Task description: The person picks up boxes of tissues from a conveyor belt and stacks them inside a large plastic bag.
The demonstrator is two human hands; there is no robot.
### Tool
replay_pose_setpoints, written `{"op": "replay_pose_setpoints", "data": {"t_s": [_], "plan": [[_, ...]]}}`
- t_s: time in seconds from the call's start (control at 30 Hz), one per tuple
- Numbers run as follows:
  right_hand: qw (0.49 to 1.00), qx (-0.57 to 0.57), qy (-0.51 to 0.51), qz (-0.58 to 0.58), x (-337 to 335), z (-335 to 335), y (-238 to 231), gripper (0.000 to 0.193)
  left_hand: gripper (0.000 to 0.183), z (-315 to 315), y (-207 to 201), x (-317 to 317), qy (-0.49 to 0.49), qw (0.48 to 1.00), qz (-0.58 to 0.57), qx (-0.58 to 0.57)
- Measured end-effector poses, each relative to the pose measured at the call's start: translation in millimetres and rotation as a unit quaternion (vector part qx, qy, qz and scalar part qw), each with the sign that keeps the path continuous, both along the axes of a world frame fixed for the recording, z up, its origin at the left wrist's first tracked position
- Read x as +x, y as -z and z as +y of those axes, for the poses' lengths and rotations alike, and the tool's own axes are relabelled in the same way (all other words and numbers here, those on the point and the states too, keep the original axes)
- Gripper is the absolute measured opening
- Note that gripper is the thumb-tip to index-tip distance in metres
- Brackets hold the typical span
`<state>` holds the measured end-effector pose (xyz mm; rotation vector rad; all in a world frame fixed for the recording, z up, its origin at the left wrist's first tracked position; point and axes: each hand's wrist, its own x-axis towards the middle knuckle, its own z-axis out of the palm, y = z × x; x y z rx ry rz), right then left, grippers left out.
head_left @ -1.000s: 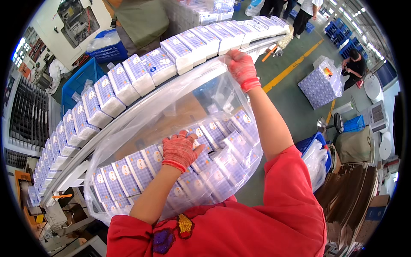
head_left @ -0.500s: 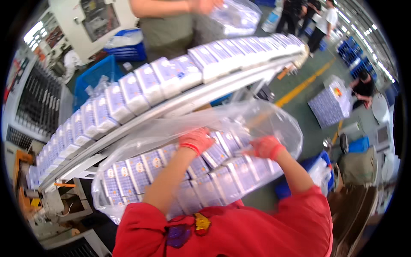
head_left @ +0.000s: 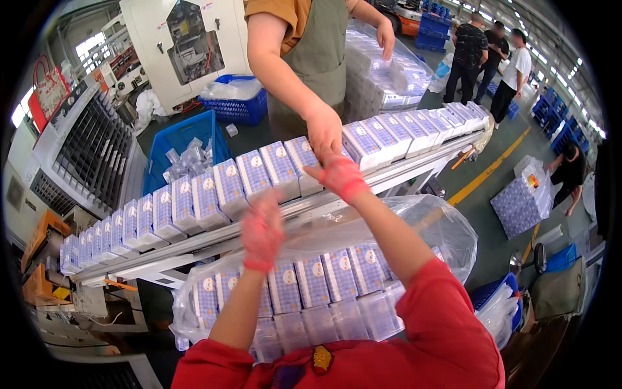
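A row of blue-and-white checked tissue packs stands along the conveyor. My right hand, in a pink glove, reaches over this row with thumb and fingers apart. A co-worker's bare hand comes down from the far side, and its fingertips meet or overlap my right hand's. Farther left, my left hand, also gloved, hovers at the conveyor's near edge; motion blur hides its fingers. Below my arms, a large clear plastic bag lies open, filled with rows of similar packs.
Across the conveyor, a blue crate holds small wrapped packs, near a blue basket. A filled bag stands beside the co-worker. At right are a bagged stack of packs and a blue bin. Several people stand farther back.
Both my hands have lifted out of the bag and moved up to the conveyor. The co-worker's arm has come down to the packs. The view has shifted, showing more of the far side.
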<state>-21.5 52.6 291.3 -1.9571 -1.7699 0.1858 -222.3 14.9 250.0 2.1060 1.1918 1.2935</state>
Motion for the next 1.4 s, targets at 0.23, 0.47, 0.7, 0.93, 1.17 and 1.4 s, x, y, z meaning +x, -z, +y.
{"op": "replay_pose_setpoints", "data": {"t_s": [0.23,0.47,0.7,0.93,1.17,1.4], "plan": [[0.966,-0.198,0.019,-0.166,-88.3,77.6,-11.8,0.024,0.086,136.2,30.6,-20.1,-0.250,0.945,0.087,-0.193],[0.924,-0.358,-0.034,-0.128,-53.8,76.3,-35.3,0.038,0.094,181.0,64.4,-21.4,-0.161,0.941,0.142,-0.261],[0.949,-0.309,-0.057,-0.034,-30.4,101.5,-2.9,0.064,0.083,185.3,86.3,-13.1,-0.081,0.955,0.002,-0.284],[0.958,-0.246,-0.018,0.148,-12.7,90.1,14.6,0.098,0.058,163.6,71.6,-12.7,-0.025,0.964,0.001,-0.264],[0.984,-0.006,-0.094,0.151,15.3,92.2,0.1,0.095,0.069,118.2,18.2,2.3,0.015,0.960,-0.217,-0.177],[0.903,0.359,-0.153,0.183,52.2,-129.6,-96.8,0.080,0.051,-63.4,-77.4,69.7,0.100,0.956,-0.275,-0.024]]}}
